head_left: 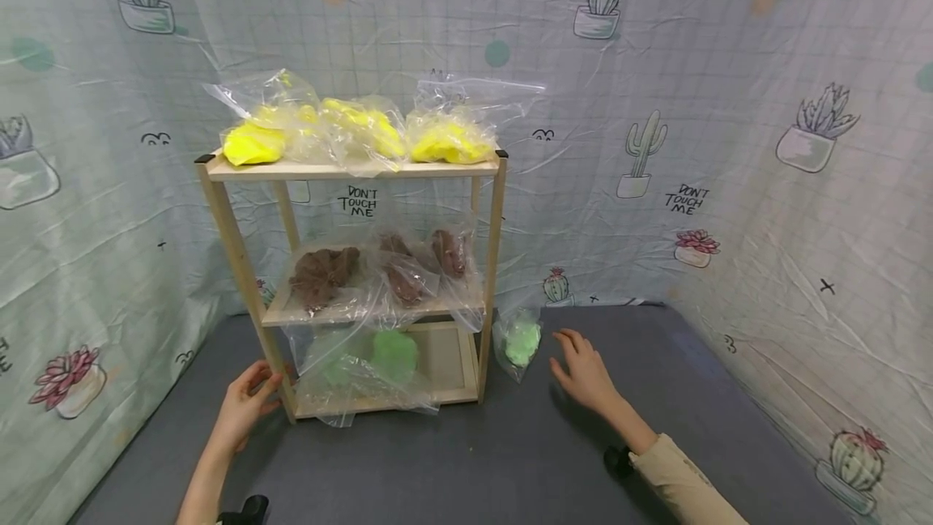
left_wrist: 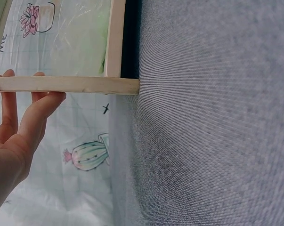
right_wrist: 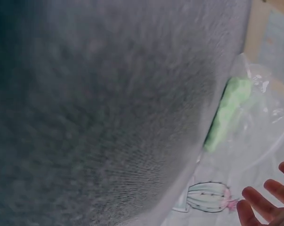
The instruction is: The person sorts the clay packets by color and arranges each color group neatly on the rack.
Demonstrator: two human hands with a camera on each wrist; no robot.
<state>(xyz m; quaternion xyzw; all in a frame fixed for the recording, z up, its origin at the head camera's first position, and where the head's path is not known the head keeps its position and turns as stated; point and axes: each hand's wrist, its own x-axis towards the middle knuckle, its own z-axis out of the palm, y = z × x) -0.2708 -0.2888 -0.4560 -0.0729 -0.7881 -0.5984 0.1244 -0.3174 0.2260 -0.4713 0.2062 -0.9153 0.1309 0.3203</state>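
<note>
My left hand [head_left: 248,405] grips the lower part of the left front post [left_wrist: 61,84] of a wooden shelf rack [head_left: 490,266]. In the left wrist view some of its fingertips show beyond the post. My right hand [head_left: 585,371] hovers with spread fingers over the dark surface. Just left of it lies a clear bag with a light green lump [head_left: 522,340], apart from the fingers; the right wrist view shows this bag [right_wrist: 229,110] beside the rack. On the bottom shelf, clear bags with green contents [head_left: 395,355] sit at the left and middle.
Clear bags with brown contents [head_left: 324,275] lie on the middle shelf, some plastic hanging over its front edge. Bags with yellow contents [head_left: 253,142] sit along the top shelf. Grey cloth [head_left: 452,476] covers the surface. A cactus-print curtain [head_left: 714,63] stands behind and at both sides.
</note>
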